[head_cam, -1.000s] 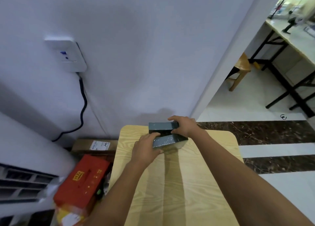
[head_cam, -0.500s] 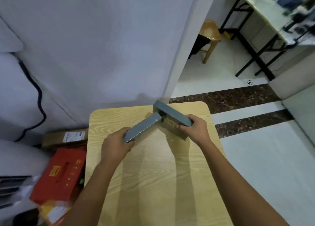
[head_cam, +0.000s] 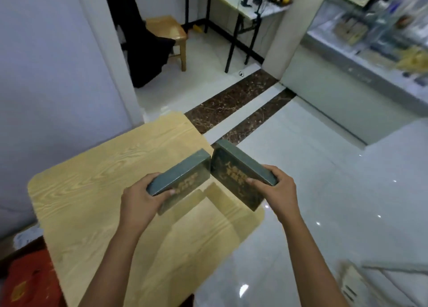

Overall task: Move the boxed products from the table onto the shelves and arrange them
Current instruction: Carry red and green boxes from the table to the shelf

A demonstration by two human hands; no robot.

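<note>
I hold two flat dark green boxes with gold lettering above the right part of the light wooden table (head_cam: 92, 191). My left hand (head_cam: 141, 202) grips the left green box (head_cam: 183, 179) at its near end. My right hand (head_cam: 275, 188) grips the right green box (head_cam: 236, 174) at its near end. The far ends of the two boxes touch, forming a V shape. Both boxes are lifted off the tabletop and cast shadows on it. A glass display counter (head_cam: 370, 40) with shelves of goods stands at the far right.
A wooden stool (head_cam: 171, 33) with a dark garment draped beside it stands beyond the doorway. A black-legged folding table (head_cam: 243, 10) is behind it. A red box (head_cam: 27, 281) lies on the floor at lower left. Glossy white floor spreads to the right.
The view has swung right, away from the wall and towards the counter. Both hands have lifted the boxes off the table and carried them right, over its right edge.
</note>
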